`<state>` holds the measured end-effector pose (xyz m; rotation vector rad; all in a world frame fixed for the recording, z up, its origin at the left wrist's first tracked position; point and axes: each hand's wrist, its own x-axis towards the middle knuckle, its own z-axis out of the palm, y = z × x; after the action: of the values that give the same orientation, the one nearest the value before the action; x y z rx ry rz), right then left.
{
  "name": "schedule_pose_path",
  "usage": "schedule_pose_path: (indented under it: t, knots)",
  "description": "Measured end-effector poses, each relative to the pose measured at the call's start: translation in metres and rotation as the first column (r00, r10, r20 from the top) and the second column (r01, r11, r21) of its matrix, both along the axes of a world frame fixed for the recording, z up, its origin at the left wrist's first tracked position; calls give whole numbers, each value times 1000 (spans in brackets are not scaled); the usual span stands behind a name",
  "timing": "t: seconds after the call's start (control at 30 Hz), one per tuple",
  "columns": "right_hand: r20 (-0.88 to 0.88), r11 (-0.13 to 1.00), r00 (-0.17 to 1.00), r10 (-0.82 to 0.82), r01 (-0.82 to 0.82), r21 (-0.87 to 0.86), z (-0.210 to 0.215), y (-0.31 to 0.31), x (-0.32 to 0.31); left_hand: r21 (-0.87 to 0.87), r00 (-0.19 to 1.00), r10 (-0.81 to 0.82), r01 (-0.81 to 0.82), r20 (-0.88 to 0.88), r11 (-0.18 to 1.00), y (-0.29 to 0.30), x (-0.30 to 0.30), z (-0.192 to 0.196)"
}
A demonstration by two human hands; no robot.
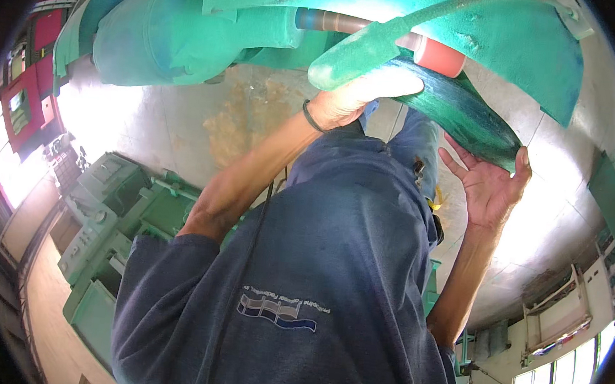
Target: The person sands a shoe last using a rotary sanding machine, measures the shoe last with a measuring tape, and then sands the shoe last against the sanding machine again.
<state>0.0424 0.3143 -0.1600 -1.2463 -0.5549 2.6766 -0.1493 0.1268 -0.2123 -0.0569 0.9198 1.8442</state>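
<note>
A long, glossy dark green piece shaped like a shoe (463,114) is held up under the green machine, its tapered end pointing right. My left hand (372,86) is closed on its left end; a green-coated lamp head (360,56) on a bendy stem hides part of this hand. At the tapered end, my right hand (490,180) steadies the piece between thumb and fingers, with the palm turned up. The piece's upper side lies right against a red roller (439,56) on a metal shaft (334,21); I cannot tell whether they touch.
A rounded green machine housing (169,32) and a curved green hood (504,34) span the top of the view. Another green machine (117,214) stands at the left. Brown stains mark the tiled floor (184,123). A pale frame (559,313) is at the lower right.
</note>
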Motion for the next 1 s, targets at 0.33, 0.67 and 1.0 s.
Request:
schedule_pose_path:
  t: [0.33, 0.67, 1.0]
  knots:
    - [-24, 991, 991, -133, 133, -14, -2, -9, 27, -139, 980, -132, 111, -150, 984, 31, -2, 12]
    - [-24, 991, 991, -133, 133, 20, 1, -11, 20, -94, 995, -48, 40, -84, 995, 20, 0, 17]
    - [-60, 973, 971, -231, 231, -5, -10, -17, 38, -234, 908, -233, 157, -347, 959, 42, 6, 14]
